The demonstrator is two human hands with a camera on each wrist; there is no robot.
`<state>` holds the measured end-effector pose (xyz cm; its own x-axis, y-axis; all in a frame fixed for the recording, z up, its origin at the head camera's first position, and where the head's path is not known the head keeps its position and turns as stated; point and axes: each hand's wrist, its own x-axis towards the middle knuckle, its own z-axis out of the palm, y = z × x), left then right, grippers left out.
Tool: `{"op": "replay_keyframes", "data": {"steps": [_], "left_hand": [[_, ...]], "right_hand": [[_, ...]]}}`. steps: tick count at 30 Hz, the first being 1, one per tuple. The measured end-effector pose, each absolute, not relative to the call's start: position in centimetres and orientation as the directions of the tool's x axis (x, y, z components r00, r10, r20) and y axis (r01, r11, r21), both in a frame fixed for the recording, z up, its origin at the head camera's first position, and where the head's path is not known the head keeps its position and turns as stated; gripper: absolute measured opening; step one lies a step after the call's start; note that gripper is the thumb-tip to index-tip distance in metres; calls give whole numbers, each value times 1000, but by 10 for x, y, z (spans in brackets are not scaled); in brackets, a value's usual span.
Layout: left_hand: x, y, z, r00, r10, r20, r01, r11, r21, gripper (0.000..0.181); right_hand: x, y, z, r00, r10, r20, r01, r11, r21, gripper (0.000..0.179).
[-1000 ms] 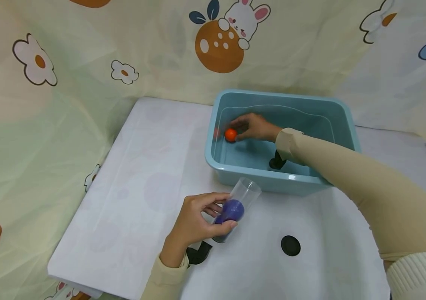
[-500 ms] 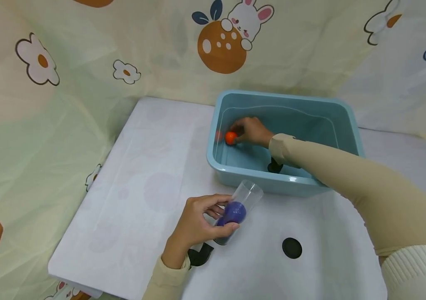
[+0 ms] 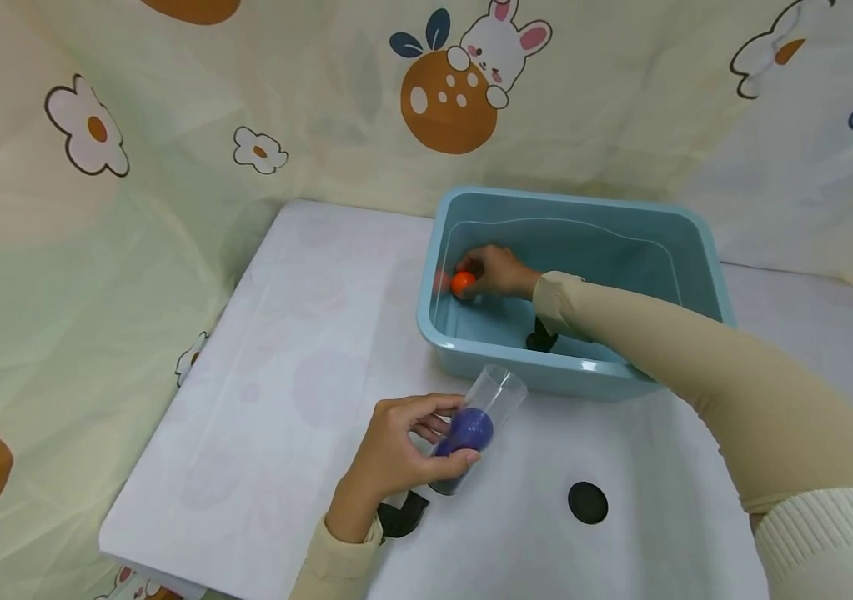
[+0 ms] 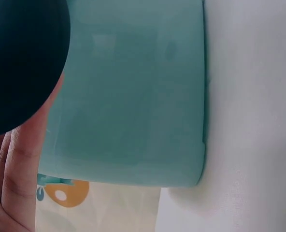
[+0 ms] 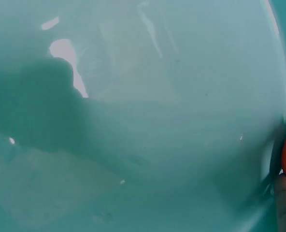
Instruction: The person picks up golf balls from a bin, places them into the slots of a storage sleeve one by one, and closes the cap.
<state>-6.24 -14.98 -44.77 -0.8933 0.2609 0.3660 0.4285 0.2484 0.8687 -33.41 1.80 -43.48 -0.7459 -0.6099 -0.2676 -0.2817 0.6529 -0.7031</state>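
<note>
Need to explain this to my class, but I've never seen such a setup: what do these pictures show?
There is no machine here: a person works with two bare hands. The wide picture comes from a camera on the head, the two close ones from a camera on each wrist. A blue tub stands on a white table. The left hand holds a clear tube with purple balls inside. The right hand, inside the tub, pinches an orange ball.
</note>
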Motion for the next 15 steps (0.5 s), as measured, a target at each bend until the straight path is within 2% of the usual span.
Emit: {"op": "replay_keyframes", "data": {"steps": [15], "left_hand": [[-62, -153, -446, -892, 256, 372, 433, 252, 865, 47]], "right_hand": [[-337, 19, -421, -739, -598, -309, -237, 660, -713, 42]]}}
